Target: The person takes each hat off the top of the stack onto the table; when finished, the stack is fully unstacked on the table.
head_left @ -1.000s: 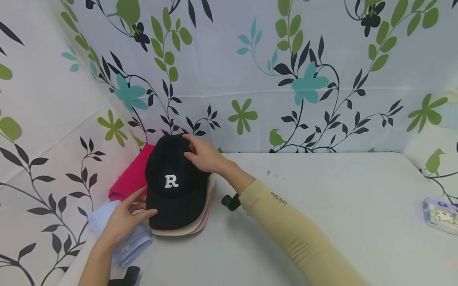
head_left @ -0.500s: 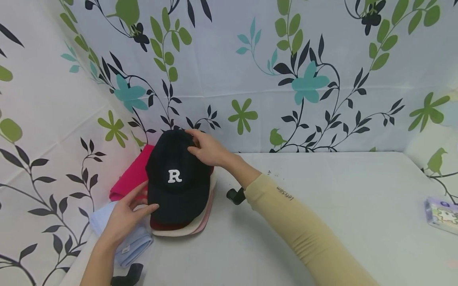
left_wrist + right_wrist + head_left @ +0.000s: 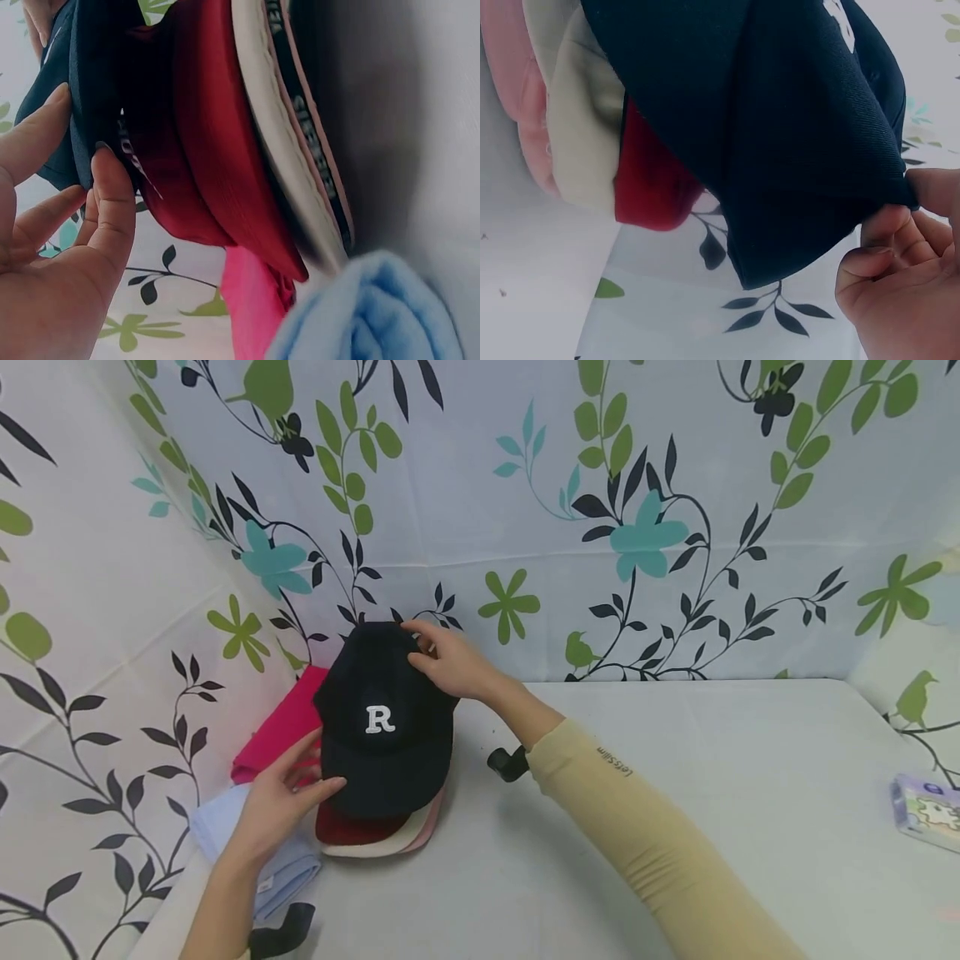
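A black baseball cap (image 3: 382,760) with a white letter R is held above a stack of other caps. My left hand (image 3: 288,793) pinches its brim edge, thumb on top and fingers beneath, as the left wrist view shows. At the crown's top right, my right hand (image 3: 453,660) pinches the cap's fabric between thumb and fingers. Below it lies a red cap (image 3: 217,135), resting on a cream cap (image 3: 585,112) and a pink cap (image 3: 510,67). In the left wrist view a gap shows between the black cap's brim and the red one.
Left of the stack lie a bright pink folded cloth (image 3: 281,727) and a light blue folded cloth (image 3: 288,868). A small purple packet (image 3: 926,810) sits at the right end of the white table (image 3: 675,760). A leaf-patterned curtain (image 3: 465,510) hangs behind.
Both hands have raised the black cap up and slightly right, off the stack. The red cap's brim beneath it has come into view.
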Action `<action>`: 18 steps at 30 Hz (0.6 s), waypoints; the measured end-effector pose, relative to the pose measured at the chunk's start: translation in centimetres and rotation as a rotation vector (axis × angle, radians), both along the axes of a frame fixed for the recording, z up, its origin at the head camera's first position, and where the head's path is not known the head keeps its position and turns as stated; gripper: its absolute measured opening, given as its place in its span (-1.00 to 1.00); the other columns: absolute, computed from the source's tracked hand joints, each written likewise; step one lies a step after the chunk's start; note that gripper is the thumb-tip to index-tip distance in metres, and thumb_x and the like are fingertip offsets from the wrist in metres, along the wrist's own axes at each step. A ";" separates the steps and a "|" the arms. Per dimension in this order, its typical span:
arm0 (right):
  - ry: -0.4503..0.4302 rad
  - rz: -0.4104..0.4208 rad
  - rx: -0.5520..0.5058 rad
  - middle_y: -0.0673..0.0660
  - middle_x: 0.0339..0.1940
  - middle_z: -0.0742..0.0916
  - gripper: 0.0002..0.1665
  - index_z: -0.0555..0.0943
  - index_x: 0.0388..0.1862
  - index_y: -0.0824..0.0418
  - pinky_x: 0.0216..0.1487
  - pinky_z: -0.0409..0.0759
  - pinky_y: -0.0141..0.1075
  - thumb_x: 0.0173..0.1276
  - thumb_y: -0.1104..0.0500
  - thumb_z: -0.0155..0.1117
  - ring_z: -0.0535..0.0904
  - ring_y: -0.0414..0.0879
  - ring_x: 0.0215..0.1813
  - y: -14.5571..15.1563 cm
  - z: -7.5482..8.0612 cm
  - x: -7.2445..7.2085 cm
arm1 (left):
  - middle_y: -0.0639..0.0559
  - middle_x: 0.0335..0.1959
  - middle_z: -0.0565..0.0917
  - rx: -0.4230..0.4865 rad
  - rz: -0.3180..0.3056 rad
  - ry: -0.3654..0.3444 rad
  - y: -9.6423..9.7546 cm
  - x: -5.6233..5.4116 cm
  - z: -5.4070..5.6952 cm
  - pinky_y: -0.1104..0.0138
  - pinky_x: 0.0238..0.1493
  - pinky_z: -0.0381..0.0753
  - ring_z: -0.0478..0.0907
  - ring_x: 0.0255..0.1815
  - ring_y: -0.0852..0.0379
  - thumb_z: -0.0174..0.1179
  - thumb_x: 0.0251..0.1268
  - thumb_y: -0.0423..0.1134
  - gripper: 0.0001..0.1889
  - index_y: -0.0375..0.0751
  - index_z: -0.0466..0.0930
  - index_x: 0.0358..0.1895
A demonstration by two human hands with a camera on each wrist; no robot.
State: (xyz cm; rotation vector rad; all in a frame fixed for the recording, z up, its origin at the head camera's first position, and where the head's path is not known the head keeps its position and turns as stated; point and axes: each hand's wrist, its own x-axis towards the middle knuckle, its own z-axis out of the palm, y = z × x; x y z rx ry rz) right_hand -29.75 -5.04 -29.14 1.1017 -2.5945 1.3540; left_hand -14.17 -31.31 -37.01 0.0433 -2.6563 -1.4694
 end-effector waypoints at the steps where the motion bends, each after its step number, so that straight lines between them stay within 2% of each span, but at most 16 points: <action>1: -0.001 -0.003 -0.007 0.20 0.01 0.63 -0.42 0.34 0.52 0.22 -0.07 0.56 -0.27 0.57 0.23 0.13 0.57 0.00 -0.08 0.2 0.1 0.0 | -0.20 0.32 0.39 0.006 -0.005 0.004 0.1 -0.1 0.0 0.46 -0.11 0.64 0.44 0.24 -0.21 0.42 0.27 -0.07 -0.08 0.04 0.09 0.62; 11: 0.007 -0.011 -0.048 0.20 -0.03 0.59 -0.46 0.42 0.45 0.30 -0.10 0.53 -0.28 0.53 0.30 0.17 0.54 0.02 -0.17 2.4 0.9 -0.3 | -0.18 0.29 0.39 0.040 -0.035 0.017 1.7 -1.0 0.5 0.45 -0.10 0.64 0.48 0.19 -0.18 0.43 0.26 -0.14 -0.09 0.07 0.11 0.62; 18: 0.024 -0.057 -0.040 0.16 -0.09 0.59 -0.47 0.43 0.44 0.29 -0.10 0.52 -0.27 0.52 0.31 0.15 0.55 0.00 -0.19 3.6 1.1 -0.3 | -0.16 0.25 0.39 0.093 -0.049 0.025 3.0 -1.1 0.3 0.46 -0.07 0.64 0.49 0.10 -0.11 0.43 0.27 -0.17 -0.12 0.03 0.15 0.60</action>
